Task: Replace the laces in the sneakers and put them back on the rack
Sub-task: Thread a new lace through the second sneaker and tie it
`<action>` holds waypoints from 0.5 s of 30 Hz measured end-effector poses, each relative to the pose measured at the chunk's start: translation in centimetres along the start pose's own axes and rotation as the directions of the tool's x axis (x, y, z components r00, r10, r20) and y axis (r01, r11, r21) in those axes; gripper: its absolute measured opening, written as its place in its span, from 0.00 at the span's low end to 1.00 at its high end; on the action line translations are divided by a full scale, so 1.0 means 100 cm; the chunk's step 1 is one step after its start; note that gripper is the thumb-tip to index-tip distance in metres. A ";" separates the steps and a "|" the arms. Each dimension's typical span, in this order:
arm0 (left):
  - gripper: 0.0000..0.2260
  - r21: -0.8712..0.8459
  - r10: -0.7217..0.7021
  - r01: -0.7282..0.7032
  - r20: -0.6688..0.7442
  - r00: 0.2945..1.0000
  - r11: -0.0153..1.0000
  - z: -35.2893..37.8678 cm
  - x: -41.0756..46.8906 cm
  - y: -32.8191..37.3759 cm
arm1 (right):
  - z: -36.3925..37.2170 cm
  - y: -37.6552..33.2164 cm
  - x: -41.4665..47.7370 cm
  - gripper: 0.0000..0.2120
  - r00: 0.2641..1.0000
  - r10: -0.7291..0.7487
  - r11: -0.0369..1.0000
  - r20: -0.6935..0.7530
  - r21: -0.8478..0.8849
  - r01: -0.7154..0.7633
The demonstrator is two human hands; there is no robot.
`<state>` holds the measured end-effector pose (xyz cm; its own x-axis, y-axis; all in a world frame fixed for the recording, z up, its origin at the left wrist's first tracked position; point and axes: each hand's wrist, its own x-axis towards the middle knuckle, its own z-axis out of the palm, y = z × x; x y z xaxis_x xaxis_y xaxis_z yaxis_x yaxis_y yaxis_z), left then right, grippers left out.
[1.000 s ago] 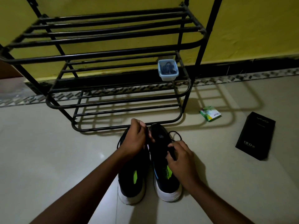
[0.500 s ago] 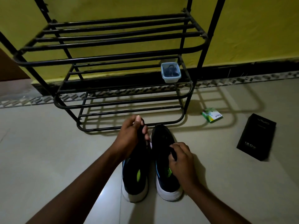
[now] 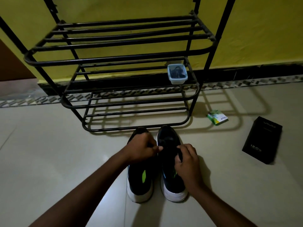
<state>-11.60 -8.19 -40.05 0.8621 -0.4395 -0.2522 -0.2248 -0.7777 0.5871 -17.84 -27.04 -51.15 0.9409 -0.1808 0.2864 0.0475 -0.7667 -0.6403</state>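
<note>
- Tub [image 3: 177, 74] at right end of rack's [image 3: 114, 59] middle shelf, holding a dark tangle of cord.
- Sneakers [image 3: 141, 182] side by side on floor [image 3: 49, 153], toes just short of rack's bottom front rail.
- Left hand [image 3: 142, 150] curled above left sneaker, thumb and forefinger pinched at right sneaker's lacing.
- Right hand [image 3: 186, 159] curled, gripping a dark lace [image 3: 180, 155] end over right sneaker.

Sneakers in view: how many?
2. Left black white-soled sneaker under the left hand; right black white-soled sneaker under the right hand. Both before the black metal rack.
</note>
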 end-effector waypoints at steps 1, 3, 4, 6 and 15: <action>0.20 -0.001 -0.014 0.014 -0.016 1.000 1.000 0.007 0.000 -0.001 | 0.000 0.000 0.000 0.16 1.000 -0.004 1.000 -0.002 -0.005 0.004; 0.18 -0.010 -0.040 0.039 -0.106 0.994 0.999 0.017 0.001 0.001 | 0.000 -0.001 0.000 0.16 1.000 -0.009 1.000 -0.006 -0.009 0.009; 0.16 -0.012 -0.063 0.062 -0.158 0.985 0.998 0.023 0.002 0.001 | 0.000 -0.001 0.000 0.16 1.000 -0.009 1.000 -0.006 -0.010 0.009; 0.11 0.003 -0.133 0.137 -0.223 0.966 0.991 0.032 0.005 0.004 | 0.001 0.000 0.000 0.16 1.000 -0.011 1.000 -0.004 -0.007 0.011; 0.17 0.127 -0.248 0.269 -0.160 0.955 0.955 0.042 0.021 0.009 | 0.001 0.000 0.000 0.15 1.000 -0.009 0.999 -0.001 0.035 0.009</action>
<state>-11.86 -11.70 -43.34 0.9523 -0.1549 -0.2631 -0.0403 -0.9179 0.3947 -17.82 -27.00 -51.26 0.9401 -0.1745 0.2927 0.0676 -0.7463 -0.6622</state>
